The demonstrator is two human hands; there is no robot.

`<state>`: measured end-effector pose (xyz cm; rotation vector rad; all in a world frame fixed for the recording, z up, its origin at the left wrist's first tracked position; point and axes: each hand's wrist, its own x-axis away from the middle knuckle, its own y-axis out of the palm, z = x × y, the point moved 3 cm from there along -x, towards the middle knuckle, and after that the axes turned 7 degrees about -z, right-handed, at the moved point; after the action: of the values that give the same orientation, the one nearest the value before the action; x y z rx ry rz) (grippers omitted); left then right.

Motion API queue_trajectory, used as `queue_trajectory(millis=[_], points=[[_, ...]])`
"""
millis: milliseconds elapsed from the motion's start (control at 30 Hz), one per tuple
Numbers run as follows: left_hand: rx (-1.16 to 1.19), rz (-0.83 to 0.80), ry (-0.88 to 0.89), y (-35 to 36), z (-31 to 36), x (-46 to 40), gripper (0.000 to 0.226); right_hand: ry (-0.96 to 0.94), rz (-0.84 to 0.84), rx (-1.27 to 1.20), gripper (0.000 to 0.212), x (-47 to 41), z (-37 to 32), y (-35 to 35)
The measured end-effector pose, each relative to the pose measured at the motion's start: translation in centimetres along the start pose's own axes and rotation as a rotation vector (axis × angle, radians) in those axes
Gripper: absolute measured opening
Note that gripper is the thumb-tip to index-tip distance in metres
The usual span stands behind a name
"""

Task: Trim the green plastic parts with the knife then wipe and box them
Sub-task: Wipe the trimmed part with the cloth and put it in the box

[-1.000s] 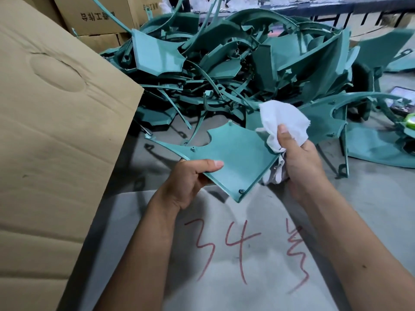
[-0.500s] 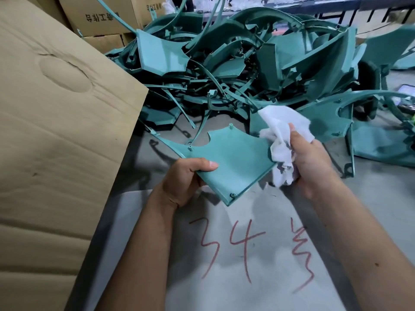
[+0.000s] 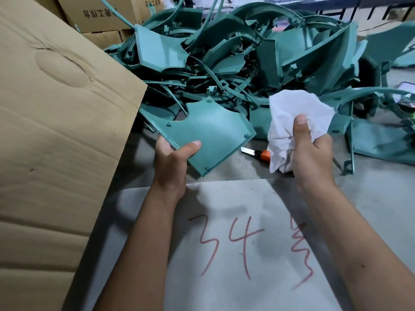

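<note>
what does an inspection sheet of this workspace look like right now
surface: grey table, sheet marked 34 in red
job's things: green part; white cloth, apart from the part; knife on table
clutter: pile of green parts behind
hands: left hand grips part's edge; right hand holds cloth
cables: nothing seen
surroundings: cardboard flap at left, boxes behind, dark device far right
</note>
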<state>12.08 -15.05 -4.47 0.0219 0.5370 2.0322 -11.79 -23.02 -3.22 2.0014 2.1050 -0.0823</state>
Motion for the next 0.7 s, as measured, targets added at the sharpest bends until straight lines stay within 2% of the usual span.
queue_trajectory(millis=[67, 167, 200, 267, 333, 400, 500, 567, 633, 700], points=[[-0.097, -0.082, -0.015, 0.3, -0.1, 0.2, 0.044, -0.026, -0.087, 0.007, 0.035, 0.3, 0.0, 0.3], [-0.201, -0.222, -0.057, 1.8, -0.6, 1.0, 0.03, 0.138, -0.361, -0.123, 0.026, 1.6, 0.0, 1.6], [-0.233, -0.262, -0.063, 2.3, -0.8, 1.3, 0.025, 0.136, -0.46, -0.061, 0.027, 1.9, 0.1, 1.9], [-0.261, -0.3, -0.056, 3.0, -1.1, 1.7, 0.022, 0.044, -0.533, 0.12, 0.04, 2.1, 0.0, 2.5], [-0.239, -0.302, -0.049, 3.3, -1.1, 1.9, 0.023, 0.02, -0.497, 0.043, 0.051, 2.2, 0.1, 2.6], [-0.193, -0.31, -0.061, 3.3, -1.0, 1.9, 0.021, -0.015, -0.497, -0.067, 0.04, 2.5, -0.2, 2.6], [-0.2, -0.337, -0.077, 3.1, -0.7, 1.6, 0.014, -0.024, -0.534, -0.098, 0.021, 2.4, 0.4, 2.8], [-0.204, -0.34, -0.097, 2.6, -0.4, 1.3, 0.011, -0.053, -0.53, -0.045, 0.024, 2.3, 0.4, 2.9], [-0.179, -0.351, -0.137, 1.8, -0.1, 0.8, 0.013, -0.139, -0.479, 0.002, 0.023, 1.9, 0.1, 2.3], [-0.104, -0.342, -0.147, 0.8, 0.3, 0.5, 0.023, -0.096, -0.351, -0.016, 0.02, 1.0, -0.5, 1.1]])
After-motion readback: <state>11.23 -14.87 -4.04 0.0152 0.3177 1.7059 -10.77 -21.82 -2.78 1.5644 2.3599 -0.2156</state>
